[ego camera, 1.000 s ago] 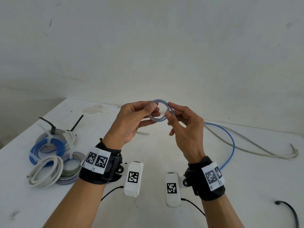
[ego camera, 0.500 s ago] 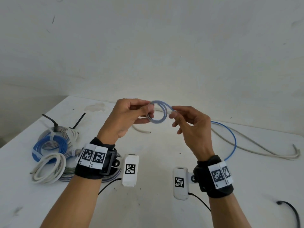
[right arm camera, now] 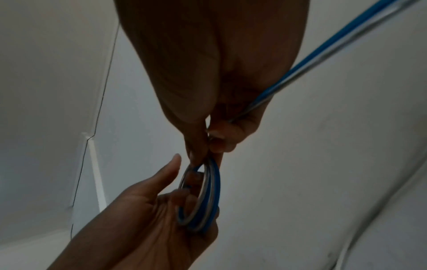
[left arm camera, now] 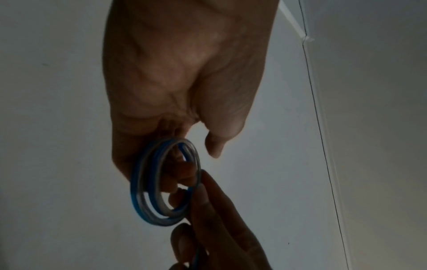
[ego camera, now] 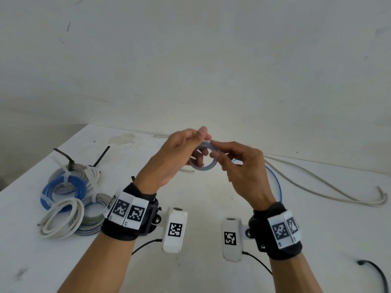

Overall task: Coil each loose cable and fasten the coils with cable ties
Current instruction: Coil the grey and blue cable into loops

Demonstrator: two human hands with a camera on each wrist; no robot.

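A small coil of blue-and-white cable (ego camera: 204, 164) (left arm camera: 161, 184) (right arm camera: 203, 197) hangs in the air above the white table (ego camera: 201, 199). My left hand (ego camera: 182, 149) holds the coil with fingers curled through its loop. My right hand (ego camera: 232, 159) pinches the cable at the coil's top edge, thumb against forefinger. The cable's loose blue tail (ego camera: 277, 182) (right arm camera: 328, 51) runs from my right hand down onto the table at the right.
Several finished coils (ego camera: 67, 197), blue, grey and white, lie tied at the table's left, black tie ends (ego camera: 63, 157) sticking up. A loose beige cable (ego camera: 330, 187) snakes across the far right. A black cable end (ego camera: 374, 271) lies near the front right corner.
Both hands turned the coil and laid another turn on it; the left fingers now reach through the loop, and the right hand has moved back against the coil's top.
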